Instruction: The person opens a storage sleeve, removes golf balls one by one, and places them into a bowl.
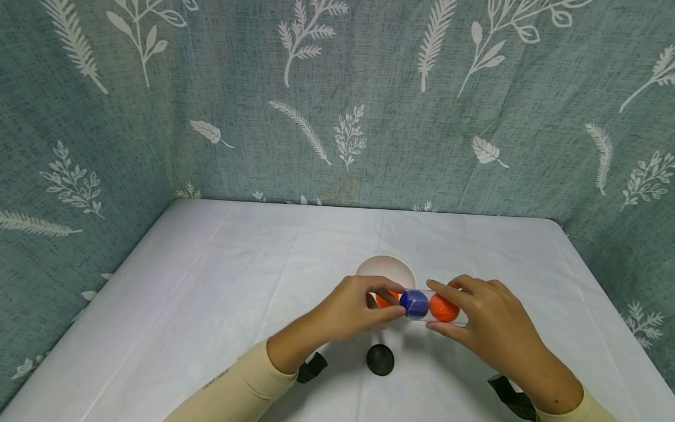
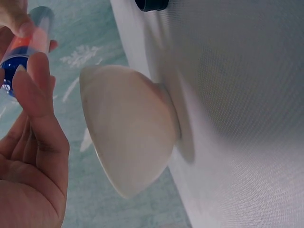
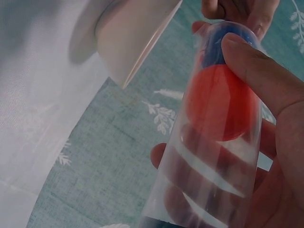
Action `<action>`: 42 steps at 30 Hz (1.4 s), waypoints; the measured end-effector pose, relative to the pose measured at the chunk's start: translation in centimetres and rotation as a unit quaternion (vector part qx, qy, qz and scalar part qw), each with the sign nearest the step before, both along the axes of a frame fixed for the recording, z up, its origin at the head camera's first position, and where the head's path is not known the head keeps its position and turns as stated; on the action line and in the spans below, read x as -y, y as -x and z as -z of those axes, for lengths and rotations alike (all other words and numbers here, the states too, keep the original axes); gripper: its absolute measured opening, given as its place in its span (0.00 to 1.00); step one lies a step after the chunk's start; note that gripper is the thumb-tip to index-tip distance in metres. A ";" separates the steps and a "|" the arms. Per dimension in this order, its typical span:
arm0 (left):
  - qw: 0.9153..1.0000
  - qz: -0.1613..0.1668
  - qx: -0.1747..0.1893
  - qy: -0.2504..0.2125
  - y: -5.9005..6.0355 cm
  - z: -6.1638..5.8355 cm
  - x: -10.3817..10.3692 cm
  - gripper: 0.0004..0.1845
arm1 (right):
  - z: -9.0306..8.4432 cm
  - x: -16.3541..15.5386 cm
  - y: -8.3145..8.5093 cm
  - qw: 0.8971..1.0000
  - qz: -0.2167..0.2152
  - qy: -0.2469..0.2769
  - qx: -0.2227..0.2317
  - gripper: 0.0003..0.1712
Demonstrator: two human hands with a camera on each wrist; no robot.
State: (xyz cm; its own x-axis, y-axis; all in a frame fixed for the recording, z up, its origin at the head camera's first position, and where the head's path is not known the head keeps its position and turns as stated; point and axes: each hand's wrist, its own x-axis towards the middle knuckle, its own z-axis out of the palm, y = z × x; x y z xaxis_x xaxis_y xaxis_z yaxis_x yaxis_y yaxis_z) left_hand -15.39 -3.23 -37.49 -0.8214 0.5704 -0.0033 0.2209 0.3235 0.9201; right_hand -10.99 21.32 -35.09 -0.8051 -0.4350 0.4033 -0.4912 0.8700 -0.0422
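White cloth covered the table [image 1: 211,281] across the lower half of the head view, under a leaf-print backdrop [image 1: 337,88]. A pale bowl [image 1: 385,271] stood at lower centre, just behind the hands, seemingly placed to catch whatever left the tube. The clear tube [image 1: 435,308] lay level above the table, its open end toward the bowl. The right hand [image 1: 487,322] wrapped its fingers round the tube, steadying it. The left hand [image 1: 353,308] pinched the blue ball [image 1: 414,303] at the tube's mouth. An orange ball [image 1: 443,308] sat inside, touching the blue one; another orange ball [image 1: 387,298] showed behind the left fingers. A black cap [image 1: 380,358] lay near the bottom edge.
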 end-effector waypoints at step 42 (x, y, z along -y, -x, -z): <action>0.999 0.031 0.016 0.008 0.3 0.1 0.3 0.22 | 0.1 0.0 0.2 1.000 -0.015 0.006 -0.017 0.39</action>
